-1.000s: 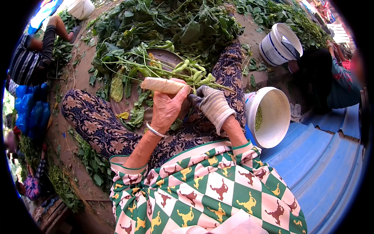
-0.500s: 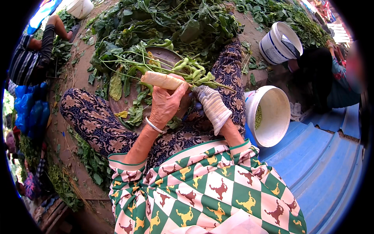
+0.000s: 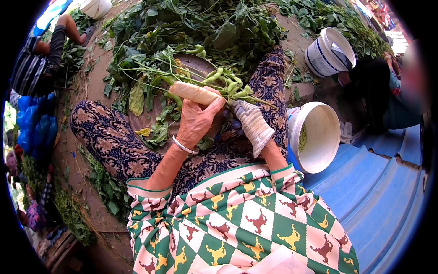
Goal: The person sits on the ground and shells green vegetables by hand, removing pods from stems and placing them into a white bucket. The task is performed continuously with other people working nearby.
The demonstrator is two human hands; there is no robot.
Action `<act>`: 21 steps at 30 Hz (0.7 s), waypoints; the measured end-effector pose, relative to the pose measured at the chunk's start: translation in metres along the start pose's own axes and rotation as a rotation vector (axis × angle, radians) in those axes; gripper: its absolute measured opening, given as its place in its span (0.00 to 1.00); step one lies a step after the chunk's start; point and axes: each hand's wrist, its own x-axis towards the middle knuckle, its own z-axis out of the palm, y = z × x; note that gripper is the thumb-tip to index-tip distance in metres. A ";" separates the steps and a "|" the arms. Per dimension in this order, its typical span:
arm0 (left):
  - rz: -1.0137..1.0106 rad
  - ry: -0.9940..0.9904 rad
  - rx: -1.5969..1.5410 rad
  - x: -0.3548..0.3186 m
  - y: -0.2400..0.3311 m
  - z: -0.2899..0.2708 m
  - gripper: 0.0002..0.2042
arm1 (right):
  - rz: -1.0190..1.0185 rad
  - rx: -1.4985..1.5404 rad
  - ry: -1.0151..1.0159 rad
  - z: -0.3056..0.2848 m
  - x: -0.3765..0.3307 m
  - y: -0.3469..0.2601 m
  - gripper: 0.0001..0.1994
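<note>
My left hand point(image 3: 196, 119), bare with a white bangle at the wrist, is closed around a pale tan roll-shaped piece point(image 3: 194, 92). Its thumb presses near the roll's right end; I cannot tell whether the roll is held or worn over a finger. My right hand point(image 3: 252, 122) wears a striped knit glove with dark fingertips. Its fingers are curled close to the left thumb, and what they grip is hidden. Just beyond both hands lies a bean stalk with green pods point(image 3: 232, 85), above a brown round surface point(image 3: 194, 63).
A big heap of leafy bean plants point(image 3: 196, 27) lies ahead. To my right, a white bucket point(image 3: 315, 137) leans with green beans inside, beside blue corrugated sheeting point(image 3: 365, 182). Another white bucket point(image 3: 329, 52) stands farther off. People sit at left and right.
Both hands have shifted slightly to the right, and the tan roll tilts a little more downward at its right end. The stalk stays nearly in place.
</note>
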 end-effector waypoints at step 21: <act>0.045 -0.115 0.401 0.038 0.020 0.011 0.08 | 0.452 0.243 -0.204 -0.009 0.003 -0.024 0.10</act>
